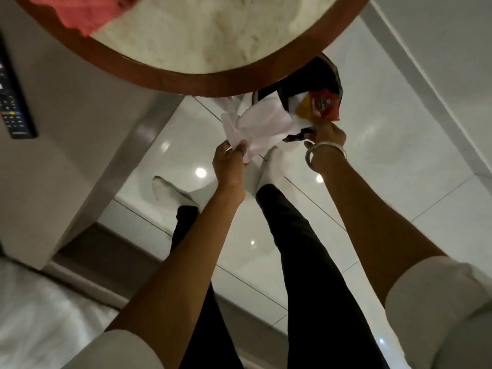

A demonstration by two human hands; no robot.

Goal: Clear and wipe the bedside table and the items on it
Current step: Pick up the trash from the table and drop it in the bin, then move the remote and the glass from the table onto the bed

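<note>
My left hand [229, 161] grips a crumpled white paper [258, 126] low over the floor. My right hand [328, 134], with a metal bangle on its wrist, holds a red and yellow snack wrapper [319, 103]. Both pieces are held at the mouth of a black-lined waste bin [323, 75] that stands on the floor, partly hidden under the round table [165, 78]. The table has a pale marble top with a brown wooden rim. A pink cloth [80, 12] lies on its far left part.
A black remote control [12, 99] lies on a grey cabinet top at the left. White bedding [34, 310] shows at the bottom left. The floor [399, 155] is glossy white tile. My feet in white socks stand below the hands.
</note>
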